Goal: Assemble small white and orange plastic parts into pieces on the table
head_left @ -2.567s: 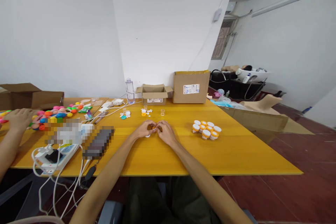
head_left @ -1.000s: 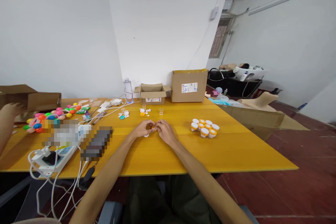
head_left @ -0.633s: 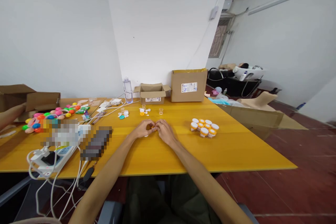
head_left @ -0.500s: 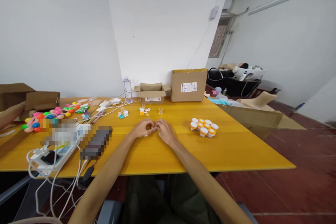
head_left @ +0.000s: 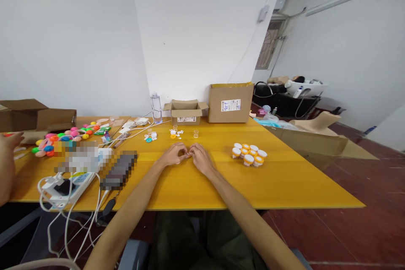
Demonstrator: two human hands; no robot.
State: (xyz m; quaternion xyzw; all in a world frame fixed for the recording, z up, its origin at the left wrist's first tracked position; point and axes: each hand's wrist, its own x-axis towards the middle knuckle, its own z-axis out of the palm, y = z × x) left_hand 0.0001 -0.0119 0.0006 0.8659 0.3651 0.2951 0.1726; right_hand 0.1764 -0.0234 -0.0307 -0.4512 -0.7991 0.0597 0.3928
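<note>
Above the middle of the yellow table (head_left: pixel 221 190), my left hand (head_left: pixel 173 154) and my right hand (head_left: pixel 200 158) meet at their fingertips. Both are closed in a pinch around something small, mostly covered by the fingers. Just beyond them lie small white pieces with an orange ring (head_left: pixel 173 136). A clear little cup (head_left: pixel 196 133) stands behind my right hand. Farther left, more white pieces sit by a teal ring (head_left: pixel 149 139). To the right is a cluster of small jars (head_left: pixel 249 158) with white and orange lids.
An open carton (head_left: pixel 185 117) and a larger cardboard box (head_left: pixel 230 103) stand against the wall, beside a clear bottle (head_left: pixel 156 109). At left are a power strip (head_left: pixel 71 190) with cables, colourful balls (head_left: pixel 65 138), and another person's hand (head_left: pixel 8 156).
The whole view has shifted slightly, so things sit a little farther right. My hands stay together at the fingertips. The other person's arm at left has drawn back from the box.
</note>
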